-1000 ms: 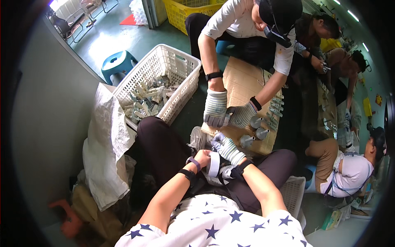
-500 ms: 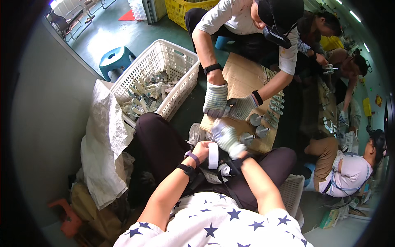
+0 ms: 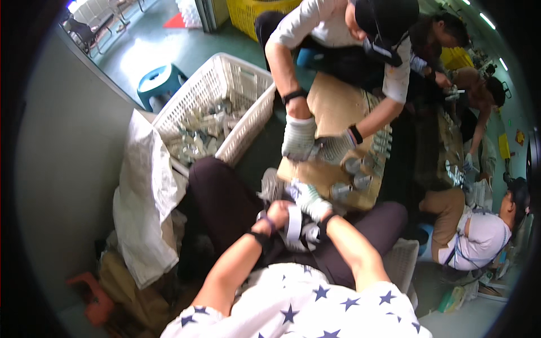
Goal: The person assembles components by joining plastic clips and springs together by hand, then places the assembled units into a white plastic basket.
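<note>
My bare left hand (image 3: pixel 277 214) is closed beside a white ring-shaped roll (image 3: pixel 293 223), seemingly gripping its edge. Just to the right and a little farther off, my right hand (image 3: pixel 307 199) wears a striped knit glove. Its fingers look curled together, with their tips blurred; whatever they hold is hidden. Below the hands, between my knees, lie grey and white parts (image 3: pixel 311 232), too blurred to name. Across from me a co-worker's two gloved hands (image 3: pixel 318 146) meet over a cardboard-covered surface (image 3: pixel 329 107).
Round metal pieces with stems (image 3: pixel 353 164) stand on the cardboard. A white plastic basket (image 3: pixel 248 128) of loose parts is at the left, near a blue stool (image 3: pixel 160 83) and a white sack (image 3: pixel 143 208). Other people (image 3: pixel 479 234) sit at the right.
My right hand has come slightly nearer and is less smeared by motion. The white roll tilts a little differently beside my left hand. The view has shifted slightly.
</note>
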The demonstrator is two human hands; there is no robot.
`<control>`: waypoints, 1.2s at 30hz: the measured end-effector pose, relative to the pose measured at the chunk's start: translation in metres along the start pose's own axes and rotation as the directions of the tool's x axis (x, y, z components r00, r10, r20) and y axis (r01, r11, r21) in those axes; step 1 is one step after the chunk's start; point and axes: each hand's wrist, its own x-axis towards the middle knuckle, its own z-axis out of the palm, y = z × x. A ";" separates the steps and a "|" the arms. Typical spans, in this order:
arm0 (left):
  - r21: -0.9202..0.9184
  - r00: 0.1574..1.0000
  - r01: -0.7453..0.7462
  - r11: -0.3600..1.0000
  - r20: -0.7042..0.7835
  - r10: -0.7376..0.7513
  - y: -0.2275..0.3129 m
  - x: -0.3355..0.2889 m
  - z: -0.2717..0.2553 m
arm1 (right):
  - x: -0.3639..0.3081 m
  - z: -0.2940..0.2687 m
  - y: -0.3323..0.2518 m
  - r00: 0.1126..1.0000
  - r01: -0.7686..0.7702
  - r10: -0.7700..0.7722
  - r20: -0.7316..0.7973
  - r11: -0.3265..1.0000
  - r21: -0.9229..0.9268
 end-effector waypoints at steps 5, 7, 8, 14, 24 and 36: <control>-0.106 0.974 0.215 0.971 -0.056 -0.221 0.004 -0.025 -0.012 | 0.028 -0.089 -0.086 0.922 -0.076 0.384 -0.043 0.290 0.954; -0.058 0.974 0.203 0.978 -0.091 -0.207 0.004 -0.022 -0.009 | 0.013 -0.102 -0.075 0.920 -0.048 0.333 -0.209 0.622 0.781; -0.063 0.976 0.194 0.979 -0.087 -0.199 0.008 -0.019 -0.006 | 0.004 -0.106 -0.066 0.912 -0.098 0.354 -0.206 0.677 0.729; -0.104 0.991 0.102 0.989 -0.071 -0.109 0.032 -0.019 0.006 | -0.047 -0.136 -0.082 0.883 0.010 0.101 -0.459 0.972 0.234; -0.219 0.987 0.132 0.967 -0.058 -0.148 0.040 -0.018 0.010 | -0.121 -0.198 0.027 0.396 -0.377 0.642 -0.657 0.766 0.521; -0.037 0.999 0.014 0.999 -0.032 -0.015 0.087 -0.010 0.010 | -0.132 -0.203 0.020 0.740 -0.670 0.594 -0.314 0.693 -0.268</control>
